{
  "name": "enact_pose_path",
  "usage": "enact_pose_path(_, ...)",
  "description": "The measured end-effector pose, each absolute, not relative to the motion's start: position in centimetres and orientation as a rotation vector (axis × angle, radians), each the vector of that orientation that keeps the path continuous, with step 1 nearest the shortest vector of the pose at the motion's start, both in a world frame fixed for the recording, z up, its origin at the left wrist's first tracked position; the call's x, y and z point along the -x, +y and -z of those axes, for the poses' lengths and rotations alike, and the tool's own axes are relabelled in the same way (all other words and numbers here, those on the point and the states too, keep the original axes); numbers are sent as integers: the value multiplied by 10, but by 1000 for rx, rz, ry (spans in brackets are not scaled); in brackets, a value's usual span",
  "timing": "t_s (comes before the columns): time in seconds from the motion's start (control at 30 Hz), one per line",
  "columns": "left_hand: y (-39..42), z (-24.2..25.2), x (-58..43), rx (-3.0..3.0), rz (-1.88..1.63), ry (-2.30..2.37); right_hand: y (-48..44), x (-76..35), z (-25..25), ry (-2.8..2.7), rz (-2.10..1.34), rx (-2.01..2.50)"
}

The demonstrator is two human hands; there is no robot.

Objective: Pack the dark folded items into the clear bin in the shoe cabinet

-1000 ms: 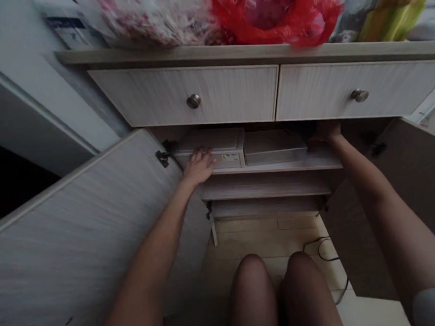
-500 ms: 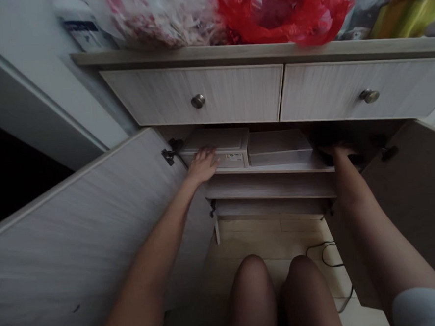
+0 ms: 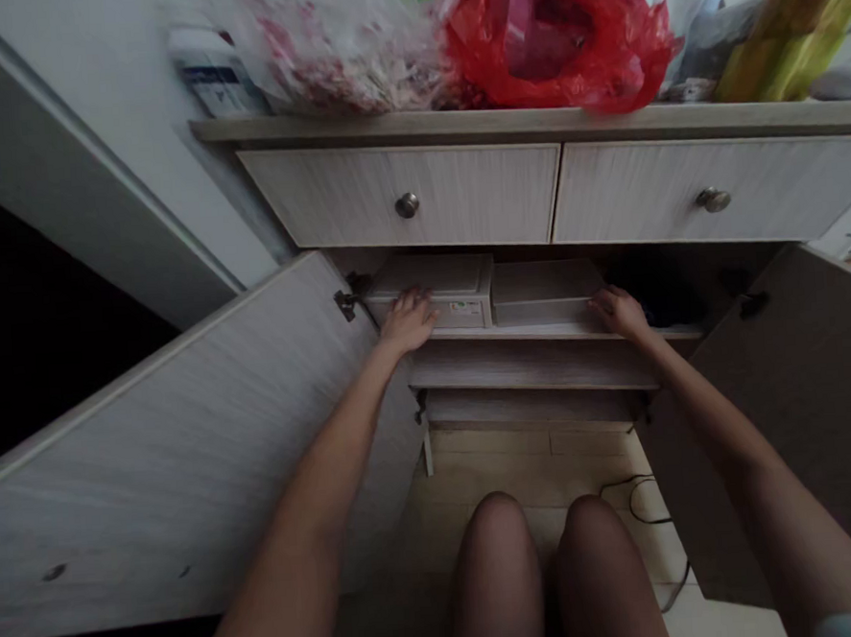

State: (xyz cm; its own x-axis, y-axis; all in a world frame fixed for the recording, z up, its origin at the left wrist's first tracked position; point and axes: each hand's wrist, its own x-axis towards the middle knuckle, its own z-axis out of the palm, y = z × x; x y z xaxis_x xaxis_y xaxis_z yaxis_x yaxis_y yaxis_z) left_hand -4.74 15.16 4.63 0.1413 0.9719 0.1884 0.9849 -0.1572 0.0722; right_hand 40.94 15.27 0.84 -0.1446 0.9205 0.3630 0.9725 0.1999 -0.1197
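Note:
Inside the cabinet, my left hand [image 3: 409, 321] lies with fingers spread on the top front edge of a pale shallow box [image 3: 472, 314], which has a small label on its front. Beside it on the same upper shelf [image 3: 542, 332] sits a second pale flat box [image 3: 540, 297]. The fingers of my right hand [image 3: 621, 312] are bent around that box's front right corner; their tips are partly hidden. A dark item [image 3: 658, 290] fills the shelf's right end, behind my right hand.
Both cabinet doors, left [image 3: 258, 415] and right [image 3: 784, 412], stand swung outward beside my arms. Two knobbed drawers [image 3: 482, 195] are above. A red plastic bag [image 3: 625, 47], a clear bag [image 3: 352, 63] and a white bottle [image 3: 215, 72] stand on top. A black cable [image 3: 634, 484] lies on the floor.
My right hand has come out from the dark item at the right and moved left to the second box's corner. My left hand stays on the labelled box. The view has shifted slightly.

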Motion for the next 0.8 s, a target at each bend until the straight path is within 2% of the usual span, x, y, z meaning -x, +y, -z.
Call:
enact_pose_path(0.33, 149, -51, 43, 2323, 231, -2066, 135, -382, -18, -1993, 267, 2053)
enact_pose_path(0.53, 144, -67, 36, 2348, 217, -2098, 122, -371, -30, -2007, 222, 1977)
enact_pose_path(0.6, 132, -70, 33, 2293, 436, -2044, 100, -367, -33, -1914, 289, 1762)
enact_pose_path(0.67, 103, -65, 33, 2184, 812, -1934, 57, -369, -34, -1752, 349, 1498)
enact_pose_path(0.73, 57, -53, 37, 2046, 1201, -1787, -2, -381, -33, -1593, 400, 1285)
enact_pose_path(0.8, 0, -36, 46, 1900, 1507, -1627, -68, -404, -27, -1445, 499, 1256)
